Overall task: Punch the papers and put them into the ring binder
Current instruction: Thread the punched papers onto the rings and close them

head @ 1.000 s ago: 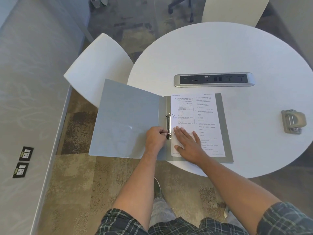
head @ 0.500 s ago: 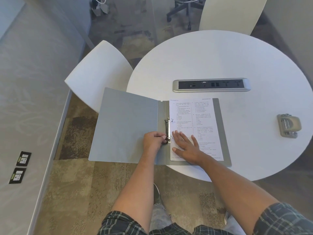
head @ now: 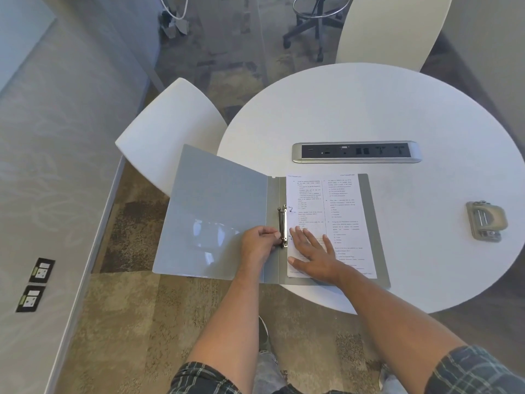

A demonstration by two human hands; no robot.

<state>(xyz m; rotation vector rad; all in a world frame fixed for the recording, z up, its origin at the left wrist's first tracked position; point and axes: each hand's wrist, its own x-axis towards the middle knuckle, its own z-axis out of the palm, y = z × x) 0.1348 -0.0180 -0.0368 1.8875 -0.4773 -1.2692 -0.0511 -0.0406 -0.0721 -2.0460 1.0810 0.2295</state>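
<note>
I see left hand (head: pixel 260 243) fingers pinching the binder (head: pixel 216 214) ring clip (head: pixel 283 226); right hand (head: pixel 315 255) fingers spread flat on papers (head: pixel 338 211).

Left hand (head: pixel 257 243) pinches ring mechanism (head: pixel 282 225); right hand (head: pixel 314 254) flat on papers (head: pixel 326 220) in binder (head: pixel 216 214).

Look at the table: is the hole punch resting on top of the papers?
No, the hole punch sits alone on the table, apart from the papers.
</note>
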